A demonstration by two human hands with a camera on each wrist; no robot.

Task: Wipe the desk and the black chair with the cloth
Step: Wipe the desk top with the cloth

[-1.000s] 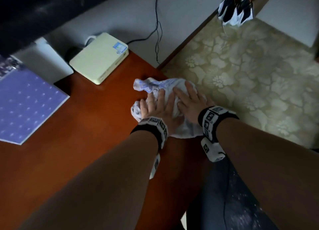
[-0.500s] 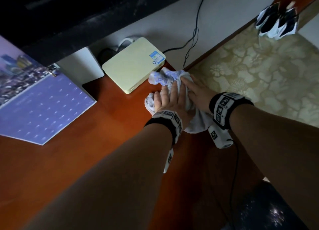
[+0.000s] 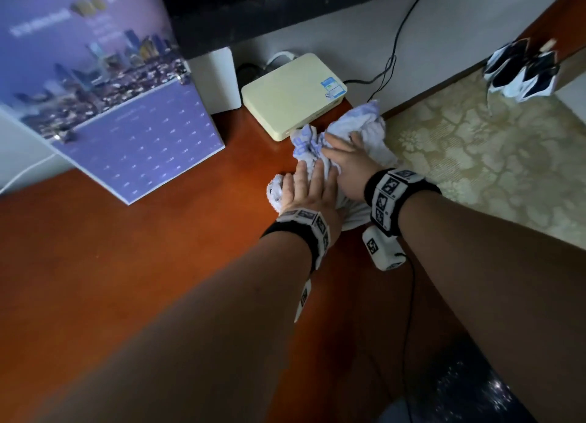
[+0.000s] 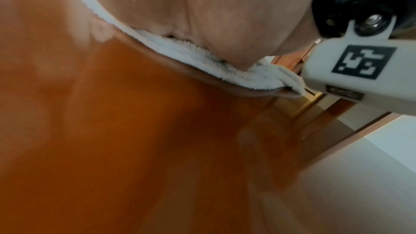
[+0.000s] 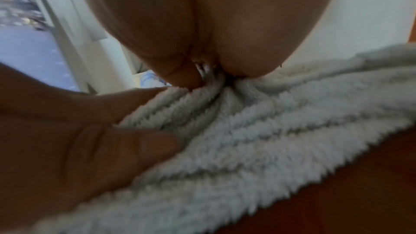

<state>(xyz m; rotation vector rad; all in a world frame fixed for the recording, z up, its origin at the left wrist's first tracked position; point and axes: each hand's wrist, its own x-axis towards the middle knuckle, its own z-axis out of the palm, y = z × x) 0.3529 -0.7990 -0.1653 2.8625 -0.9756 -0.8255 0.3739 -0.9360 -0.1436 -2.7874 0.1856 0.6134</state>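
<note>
A crumpled white cloth [image 3: 367, 122] with blue print lies at the back right corner of the reddish-brown desk [image 3: 158, 248], touching the cream box. My left hand [image 3: 306, 189] lies flat on its near left part, fingers straight. My right hand [image 3: 347, 160] presses on the middle of it, fingers stretched toward the left. In the left wrist view my palm [image 4: 191, 6] bears on the cloth's edge [image 4: 191, 52] over the wood [image 4: 112, 131]. The right wrist view shows terry folds [image 5: 270, 131] bunched under my palm [image 5: 213, 24]. A dark speckled surface [image 3: 459, 391], perhaps the chair, sits below the desk's edge.
A flat cream box [image 3: 291, 95] with cables stands just behind the cloth. A purple desk calendar [image 3: 120, 121] leans at the left, under a black monitor [image 3: 253, 10]. Right of the desk is patterned floor [image 3: 491, 156]; a folded umbrella [image 3: 523, 70] hangs there.
Both hands have pushed the cloth away from me along the desk's right edge, up to the cream box. The cloth has bunched up more.
</note>
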